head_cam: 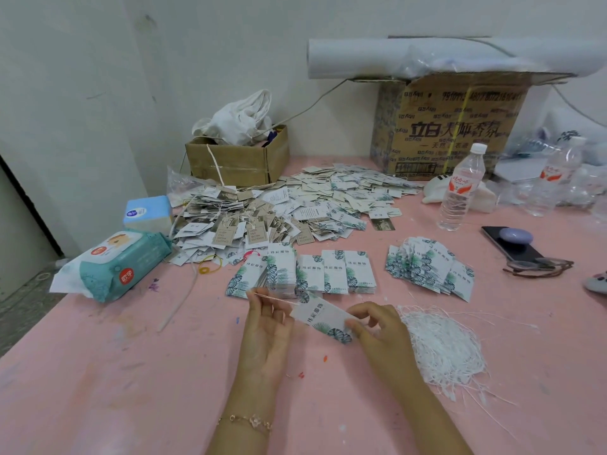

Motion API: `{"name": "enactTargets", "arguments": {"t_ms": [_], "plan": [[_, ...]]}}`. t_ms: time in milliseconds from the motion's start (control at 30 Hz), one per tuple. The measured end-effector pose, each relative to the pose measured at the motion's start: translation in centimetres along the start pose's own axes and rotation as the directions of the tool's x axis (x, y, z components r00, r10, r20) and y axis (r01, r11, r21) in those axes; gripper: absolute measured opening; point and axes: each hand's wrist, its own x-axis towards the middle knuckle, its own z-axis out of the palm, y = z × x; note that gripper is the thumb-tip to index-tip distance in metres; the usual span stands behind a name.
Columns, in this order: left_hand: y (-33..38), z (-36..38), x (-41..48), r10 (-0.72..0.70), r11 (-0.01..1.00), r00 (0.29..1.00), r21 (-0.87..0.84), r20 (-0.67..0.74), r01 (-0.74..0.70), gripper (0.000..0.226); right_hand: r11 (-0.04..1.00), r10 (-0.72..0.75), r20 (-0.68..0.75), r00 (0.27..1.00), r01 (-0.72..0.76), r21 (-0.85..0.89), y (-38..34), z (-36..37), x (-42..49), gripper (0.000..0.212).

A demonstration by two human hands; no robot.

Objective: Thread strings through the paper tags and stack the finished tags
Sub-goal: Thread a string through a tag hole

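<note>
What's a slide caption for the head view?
Left hand pinches a string leading to the leaf-printed tag held by the right hand, beside a pile of white strings.

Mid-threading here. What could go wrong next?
1. The left hand pinches the string stretched out from the tag that the right hand holds; a hard tug might tear the tag.
2. The loose string pile beside the right hand looks tangled, so the next pick may drag several.
3. The tag stacks sit just beyond the hands; a sweep could topple them.
</note>
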Motion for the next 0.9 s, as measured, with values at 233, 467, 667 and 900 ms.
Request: {"name": "enactTargets", "arguments": {"t_ms": [233, 467, 667, 900], "plan": [[-0.3, -0.5, -0.5, -0.083, 0.997, 0.996, -0.003, 0.02, 0.083, 0.012, 0.964, 0.098, -0.048, 0.994, -0.083, 0.252, 0.1, -0.2, 0.3, 0.013], [-1.1, -0.4, -0.8, -0.155, 0.982, 0.988, 0.114, 0.004, 0.154, 0.008, 0.864, 0.277, -0.17, 0.946, -0.168, 0.474, 0.5, -1.3, 1.1, 0.004], [-1.2, -0.4, -0.9, -0.162, 0.972, 0.987, 0.173, 0.012, 0.158, 0.008, 0.75, 0.479, -0.351, 0.805, -0.167, 0.64, 1.7, -4.8, 4.5, 0.009], [-1.4, -0.4, -0.5, -0.163, 0.967, 0.986, 0.2, 0.018, 0.156, 0.008, 0.8, 0.52, -0.475, 0.71, -0.209, 0.563, 3.2, -8.4, 10.4, 0.031]]}}
